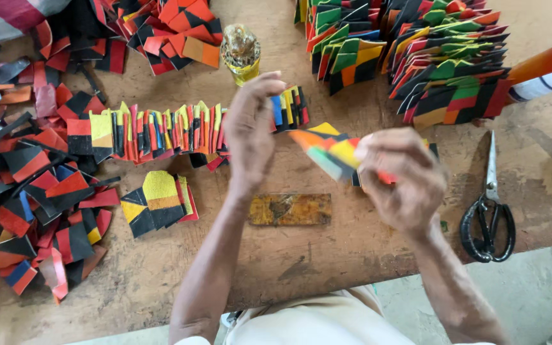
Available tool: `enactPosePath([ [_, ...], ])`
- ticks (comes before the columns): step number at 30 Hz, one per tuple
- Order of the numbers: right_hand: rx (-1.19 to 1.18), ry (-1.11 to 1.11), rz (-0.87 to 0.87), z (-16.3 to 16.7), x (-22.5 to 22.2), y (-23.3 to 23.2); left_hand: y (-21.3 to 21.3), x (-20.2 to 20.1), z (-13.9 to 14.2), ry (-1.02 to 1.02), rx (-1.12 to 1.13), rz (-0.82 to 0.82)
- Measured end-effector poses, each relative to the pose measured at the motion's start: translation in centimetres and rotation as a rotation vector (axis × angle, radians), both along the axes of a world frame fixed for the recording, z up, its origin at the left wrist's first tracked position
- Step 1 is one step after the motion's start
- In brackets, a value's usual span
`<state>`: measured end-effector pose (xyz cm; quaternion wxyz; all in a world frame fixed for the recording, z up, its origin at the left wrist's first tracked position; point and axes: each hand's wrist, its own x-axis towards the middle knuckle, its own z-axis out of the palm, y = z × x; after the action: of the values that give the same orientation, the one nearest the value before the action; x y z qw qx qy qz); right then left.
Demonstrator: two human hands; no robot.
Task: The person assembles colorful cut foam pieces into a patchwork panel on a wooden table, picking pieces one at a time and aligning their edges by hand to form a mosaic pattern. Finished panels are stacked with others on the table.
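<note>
One multicoloured patchwork piece (330, 153), with orange, yellow, green and black fields, is in the grip of the right hand (400, 179), lifted a little above the worktop (301, 262). The left hand (250, 131) is raised beside it, fingers loosely curled and holding nothing. One pair of black-handled scissors (490, 214) lies at the right, one yellowish flat block (290, 209) lies between the forearms, and one small glue jar (241, 52) stands behind.
</note>
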<state>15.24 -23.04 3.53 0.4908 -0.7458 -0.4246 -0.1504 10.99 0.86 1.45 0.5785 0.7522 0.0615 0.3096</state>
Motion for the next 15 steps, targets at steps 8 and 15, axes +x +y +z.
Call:
enactPosePath([
  [8,-0.309,0.207,0.42,-2.6,-6.4,1.8,1.2,-6.1,3.5,0.192,-0.129,-0.079],
  [15,-0.397,0.541,0.126,-1.1,-4.9,2.4,-4.0,-12.0,2.4,0.504,0.52,-0.182],
])
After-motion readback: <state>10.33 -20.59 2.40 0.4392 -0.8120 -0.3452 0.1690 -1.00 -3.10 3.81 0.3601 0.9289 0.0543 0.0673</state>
